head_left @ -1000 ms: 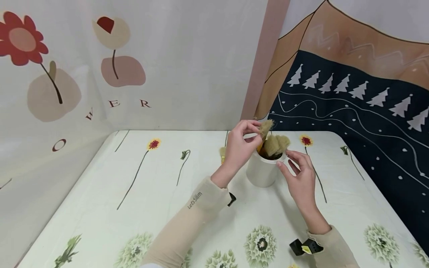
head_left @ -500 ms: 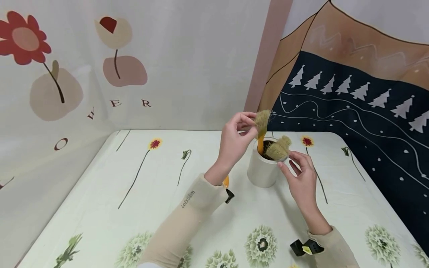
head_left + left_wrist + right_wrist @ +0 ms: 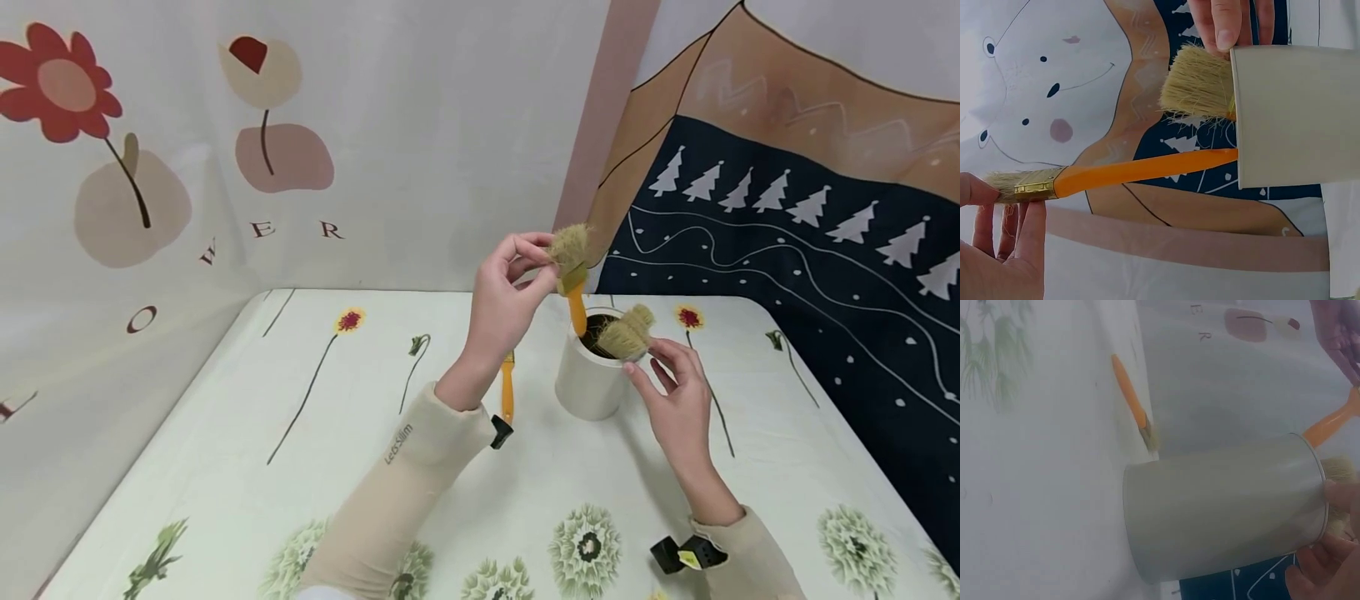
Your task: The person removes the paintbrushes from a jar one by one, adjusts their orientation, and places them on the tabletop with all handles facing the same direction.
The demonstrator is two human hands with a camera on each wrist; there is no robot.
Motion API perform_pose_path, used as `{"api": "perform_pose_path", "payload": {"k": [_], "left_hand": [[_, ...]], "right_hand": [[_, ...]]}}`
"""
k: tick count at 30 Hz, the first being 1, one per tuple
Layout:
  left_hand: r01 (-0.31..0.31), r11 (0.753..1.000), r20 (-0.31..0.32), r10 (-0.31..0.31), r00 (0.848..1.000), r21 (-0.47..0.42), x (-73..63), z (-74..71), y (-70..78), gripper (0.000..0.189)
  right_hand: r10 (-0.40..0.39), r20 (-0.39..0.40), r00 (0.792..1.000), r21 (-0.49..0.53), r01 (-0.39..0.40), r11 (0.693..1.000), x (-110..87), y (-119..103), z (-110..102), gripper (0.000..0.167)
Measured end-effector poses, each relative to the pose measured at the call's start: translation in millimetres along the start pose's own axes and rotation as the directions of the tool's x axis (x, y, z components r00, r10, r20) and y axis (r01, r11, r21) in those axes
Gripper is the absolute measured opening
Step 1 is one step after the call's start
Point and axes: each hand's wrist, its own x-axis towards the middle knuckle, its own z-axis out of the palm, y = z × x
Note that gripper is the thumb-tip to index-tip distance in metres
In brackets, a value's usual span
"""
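My left hand (image 3: pixel 501 308) pinches a paintbrush (image 3: pixel 576 302) near its bristles and metal band. That brush is bristle end up and tilted left, and its orange handle (image 3: pixel 1154 170) still dips into the mouth of the pale round container (image 3: pixel 588 385). My right hand (image 3: pixel 675 412) holds the container by its right rim, fingers and thumb at the edge. Inside leans more brush, its fluffy bristles (image 3: pixel 627 332) sticking out above the rim near the right fingertips; its handle is hidden by the container wall (image 3: pixel 1222 506).
Another orange-handled paintbrush (image 3: pixel 507 390) lies on the table left of the container, partly behind the left wrist. A flower-print cloth (image 3: pixel 300 492) covers the table. A light printed curtain (image 3: pixel 420 150) and a dark tree-print cloth (image 3: pixel 810 250) hang behind.
My left hand has risen and moved left, drawing its paintbrush partly out of the container. More of the brush lying on the table shows. The right hand has stayed at the rim.
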Motion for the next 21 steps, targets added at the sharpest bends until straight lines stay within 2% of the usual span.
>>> {"api": "perform_pose_path", "payload": {"k": [6,11,15,21], "left_hand": [[0.023,0.999,-0.025,-0.024,0.999,-0.031,0.7,-14.3,6.6,0.005],[0.006,1.0,-0.056,-0.007,0.998,-0.019,2.3,-27.2,8.9,0.005],[0.022,1.0,-0.081,-0.022,0.996,0.001,3.1,-39.9,4.3,0.005],[0.083,0.996,-0.108,-0.085,0.991,-0.024,3.7,-57.2,-9.1,0.004]], "right_hand": [[0.072,0.017,0.997,0.049,-0.073,0.996,-3.2,0.9,-1.0,0.046],[0.109,0.04,0.993,0.075,-0.112,0.991,-8.6,3.8,-3.1,0.052],[0.095,0.046,0.994,0.082,-0.098,0.992,-9.9,3.9,-2.8,0.056],[0.098,0.036,0.995,0.102,-0.102,0.99,-8.7,3.1,0.7,0.057]]}}
